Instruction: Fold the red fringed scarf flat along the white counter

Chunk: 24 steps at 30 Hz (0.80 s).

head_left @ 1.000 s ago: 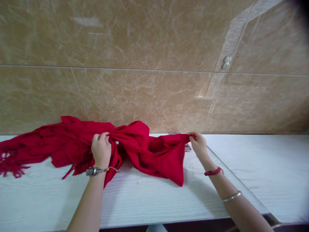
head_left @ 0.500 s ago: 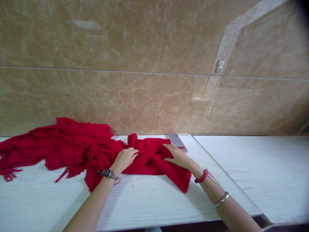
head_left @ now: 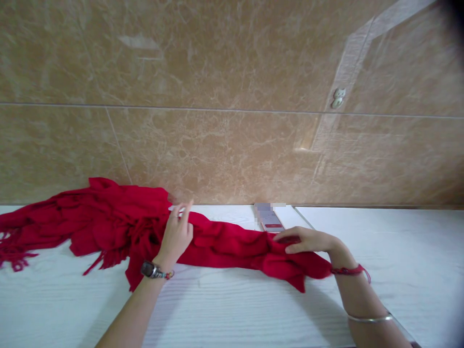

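Observation:
A long red scarf (head_left: pixel 232 245) of thin cloth lies stretched across the white surface, wrinkled along its length. My left hand (head_left: pixel 177 237), wearing a ring, rests on the scarf's middle part with its fingers apart and raised, the index finger pointing toward the wall. At the scarf's right part, my right hand (head_left: pixel 308 240) reaches in from the right with bent fingers and thumb on a fold of the cloth. Its fingertips are partly sunk in the fabric. To the left, more red cloth (head_left: pixel 108 217) lies bunched up, with fringes hanging over the white surface.
A phone (head_left: pixel 268 218), screen up and partly blurred, lies behind the scarf by the wall. The brown marbled tile wall (head_left: pixel 217 154) rises along the back edge of the white tabletop (head_left: pixel 217 304). A small cat-shaped ornament (head_left: pixel 338 98) is on the wall.
My right hand has moved right, and the scarf's right part has been drawn out longer and flatter with it. My left hand has shifted slightly left and lifted its fingers.

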Tool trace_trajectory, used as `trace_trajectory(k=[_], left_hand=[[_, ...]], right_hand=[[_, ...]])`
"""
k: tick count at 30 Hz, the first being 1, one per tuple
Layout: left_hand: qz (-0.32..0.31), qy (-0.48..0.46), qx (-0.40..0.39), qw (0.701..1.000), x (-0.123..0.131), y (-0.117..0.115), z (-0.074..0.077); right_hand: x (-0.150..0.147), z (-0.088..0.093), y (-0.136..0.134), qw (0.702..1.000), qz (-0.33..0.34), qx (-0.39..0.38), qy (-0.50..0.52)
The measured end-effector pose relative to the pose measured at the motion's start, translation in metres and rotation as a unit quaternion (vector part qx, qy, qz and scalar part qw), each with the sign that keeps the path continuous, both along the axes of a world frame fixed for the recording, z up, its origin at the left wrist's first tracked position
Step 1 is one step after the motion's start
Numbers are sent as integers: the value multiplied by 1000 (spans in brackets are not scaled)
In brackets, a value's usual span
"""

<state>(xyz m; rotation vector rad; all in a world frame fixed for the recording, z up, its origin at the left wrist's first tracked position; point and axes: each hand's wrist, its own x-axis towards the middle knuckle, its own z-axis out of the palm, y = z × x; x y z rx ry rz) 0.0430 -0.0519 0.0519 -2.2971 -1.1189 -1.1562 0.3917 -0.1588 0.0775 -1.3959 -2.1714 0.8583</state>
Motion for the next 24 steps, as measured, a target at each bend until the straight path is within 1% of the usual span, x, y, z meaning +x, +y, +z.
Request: trace_trajectory(k=[1, 2, 3, 4, 5, 6, 8, 10, 11, 14, 16, 18, 21, 24], left_hand=[[-56, 49, -5, 997, 9, -4, -4], [-104, 103, -19, 989, 17, -8, -9], [-138, 152, -39, 978, 23, -10, -14], [-158, 192, -63, 967, 28, -11, -18], [-162, 218, -88, 958, 31, -11, -23], [-154, 227, -111, 955, 32, -10, -26], [-129, 207, -137, 960, 31, -6, -29], [-123, 156, -135, 971, 27, -5, -27], [-125, 122, -127, 976, 25, -5, -23], [-117, 42, -99, 987, 18, -11, -11], [-91, 32, -83, 992, 14, -17, -4], [-79, 37, -71, 994, 13, -21, 0], [-109, 17, -76, 991, 14, -24, 1], [-158, -9, -94, 983, 20, -27, -3]], right_hand=[[-7, 0, 1, 1000, -10, 15, 17], [-16, -3, 4, 997, -46, 58, 38], [-26, -6, 8, 988, -93, 113, 52], [-36, -12, 13, 975, -137, 167, 49], [-46, -19, 18, 966, -156, 205, 22], [-56, -26, 23, 963, -153, 220, -17], [-70, -41, 30, 967, -133, 199, -88], [-77, -50, 33, 970, -121, 163, -131], [-78, -52, 33, 970, -122, 156, -139], [-76, -47, 30, 967, -137, 182, -113], [-73, -41, 28, 971, -124, 192, -76], [-72, -37, 25, 974, -110, 189, -56], [-78, -38, 21, 964, -123, 216, -92], [-94, -43, 19, 934, -140, 287, -161]])
